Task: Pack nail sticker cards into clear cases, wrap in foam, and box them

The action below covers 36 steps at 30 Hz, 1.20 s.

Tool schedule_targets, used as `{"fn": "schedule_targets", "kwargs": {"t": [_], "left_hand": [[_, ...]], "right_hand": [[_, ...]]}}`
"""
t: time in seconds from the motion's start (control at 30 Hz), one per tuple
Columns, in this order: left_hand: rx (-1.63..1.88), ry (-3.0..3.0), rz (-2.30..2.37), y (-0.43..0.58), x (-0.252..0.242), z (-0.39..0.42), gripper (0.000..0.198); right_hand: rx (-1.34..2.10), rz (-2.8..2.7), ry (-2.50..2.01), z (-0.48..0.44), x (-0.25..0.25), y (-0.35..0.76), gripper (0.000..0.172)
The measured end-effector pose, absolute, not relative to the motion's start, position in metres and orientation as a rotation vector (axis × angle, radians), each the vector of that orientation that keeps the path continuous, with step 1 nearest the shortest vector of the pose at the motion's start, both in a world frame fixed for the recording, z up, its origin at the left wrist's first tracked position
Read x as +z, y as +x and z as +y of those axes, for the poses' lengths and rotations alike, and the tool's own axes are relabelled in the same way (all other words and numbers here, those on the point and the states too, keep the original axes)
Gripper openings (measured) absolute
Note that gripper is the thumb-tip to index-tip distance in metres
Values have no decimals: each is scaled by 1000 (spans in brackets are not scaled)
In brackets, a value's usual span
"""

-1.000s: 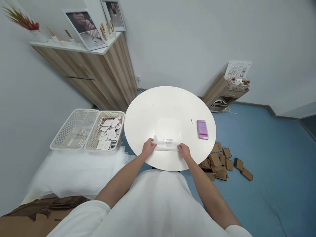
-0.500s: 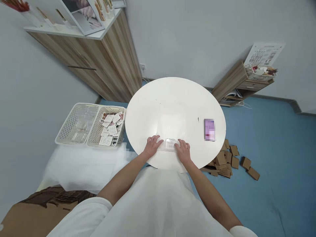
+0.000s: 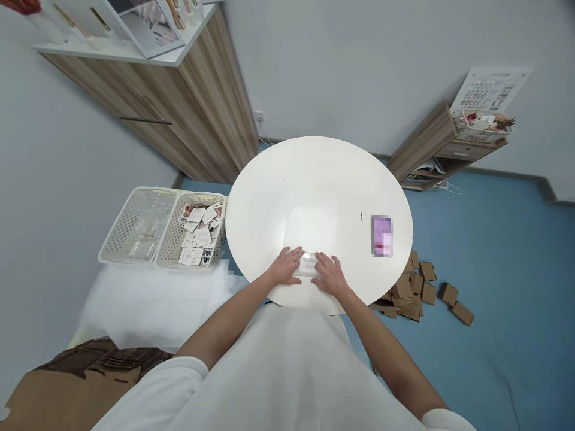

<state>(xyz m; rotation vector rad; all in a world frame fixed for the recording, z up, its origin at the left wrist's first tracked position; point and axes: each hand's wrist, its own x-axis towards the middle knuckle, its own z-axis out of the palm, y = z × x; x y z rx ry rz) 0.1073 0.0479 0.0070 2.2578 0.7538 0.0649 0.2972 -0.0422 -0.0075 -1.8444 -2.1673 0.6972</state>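
Clear packet (image 3: 309, 263) on round table (image 3: 314, 185), between both hands' fingers (image 3: 296, 256)

The round table (image 3: 314, 185) at the centre of the frame is plain white. On its right side lies a purple and pink card (image 3: 381, 235). At the left stand two white lattice baskets (image 3: 135, 239). Brown cardboard pieces (image 3: 422, 293) lie on the blue floor (image 3: 494, 269) at the right. The cabinet (image 3: 197, 108) at the upper left shows brown wood grain.
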Motion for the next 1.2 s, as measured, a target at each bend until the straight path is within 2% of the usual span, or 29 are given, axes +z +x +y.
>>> {"fn": "schedule_targets", "kwargs": {"t": [0.1,0.2,0.3,0.4,0.5,0.63,0.8,1.07,1.2], "left_hand": [[208,2275,729,115,5,49,20],[275,2300,743,115,6,47,27],[175,2319,795,108,9,39,33],[57,2312,794,99,12,30,26],[94,2293,753,94,14,26,24],[241,2225,778,92,19,32,29],[235,1942,896,91,18,48,37],[261,1476,1132,92,2,64,26],[192,1532,1350,91,-5,68,23]], "right_hand": [[675,-2213,-1865,-35,-7,295,27],[682,-2199,-1868,-34,2,293,26],[800,-2106,-1882,-44,13,288,26],[873,-2041,-1871,-59,20,282,18],[834,-2003,-1822,-68,22,279,14],[806,-1806,-1840,-63,22,283,18],[1037,-1471,-1952,-47,21,292,29],[1266,-1219,-1963,-27,6,302,31],[1188,-1120,-2066,-24,-4,306,26]]}}
